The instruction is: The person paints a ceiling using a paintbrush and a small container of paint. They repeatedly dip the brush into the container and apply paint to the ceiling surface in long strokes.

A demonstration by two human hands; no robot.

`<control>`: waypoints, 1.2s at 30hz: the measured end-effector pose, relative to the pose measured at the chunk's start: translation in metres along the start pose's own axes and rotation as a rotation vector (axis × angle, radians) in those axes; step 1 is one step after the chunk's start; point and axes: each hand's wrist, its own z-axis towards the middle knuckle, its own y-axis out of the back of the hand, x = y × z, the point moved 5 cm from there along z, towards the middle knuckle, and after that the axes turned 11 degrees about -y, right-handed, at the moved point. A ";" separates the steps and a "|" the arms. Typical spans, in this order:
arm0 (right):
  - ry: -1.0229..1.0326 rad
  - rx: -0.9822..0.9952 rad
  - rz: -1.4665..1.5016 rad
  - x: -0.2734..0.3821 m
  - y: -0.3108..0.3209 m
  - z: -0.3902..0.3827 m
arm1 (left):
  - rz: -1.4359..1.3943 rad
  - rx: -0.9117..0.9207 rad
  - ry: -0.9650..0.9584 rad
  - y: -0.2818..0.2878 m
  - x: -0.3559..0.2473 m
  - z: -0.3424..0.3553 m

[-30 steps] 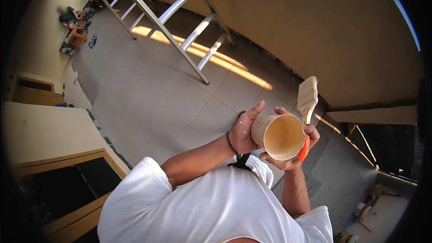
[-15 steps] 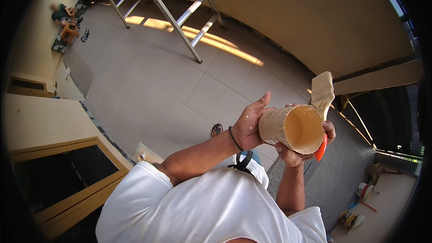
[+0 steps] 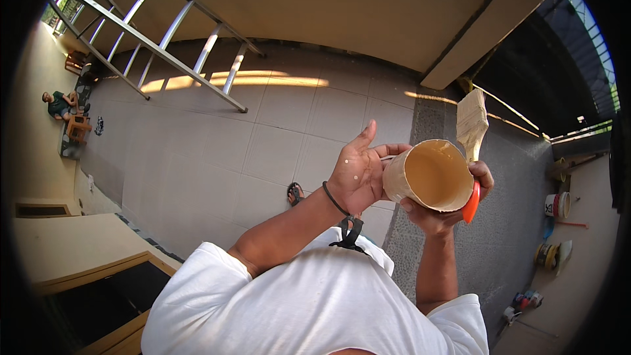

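A cream, paint-coated cup (image 3: 396, 183) is tilted so its mouth faces me; its inside is pale tan, and how full it is I cannot tell. My right hand (image 3: 437, 220) is wrapped round its underside and right side. That same hand holds a paintbrush (image 3: 472, 118) against the cup's right side. The brush's cream-covered bristles point up, and its orange handle end shows below my fingers. Palm up at the cup's left side, my left hand (image 3: 358, 174) has its thumb and fingers spread. Its fingertips reach the cup's wall, partly hidden there. Small pale spots dot the palm.
An aluminium ladder (image 3: 161, 46) stands on the tiled floor at the far left. Beyond it a person (image 3: 60, 105) sits by a wooden stool (image 3: 77, 128). A wood-framed window (image 3: 112, 296) is at lower left. Buckets (image 3: 557, 205) line the right wall.
My view has swung to the right, so the ladder sits farther left. My left palm has opened out and slid slightly off the cup. My right hand keeps its hold on cup and brush.
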 end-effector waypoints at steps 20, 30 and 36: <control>0.000 -0.024 0.072 0.004 0.070 -0.036 | 1.126 0.062 -0.774 -0.118 0.023 0.029; 0.051 -0.045 0.084 0.008 0.057 -0.027 | 1.352 -0.049 -0.954 -0.115 0.001 0.021; 0.015 -0.062 0.083 0.002 0.054 -0.028 | 1.560 -0.102 -1.119 -0.118 -0.011 0.015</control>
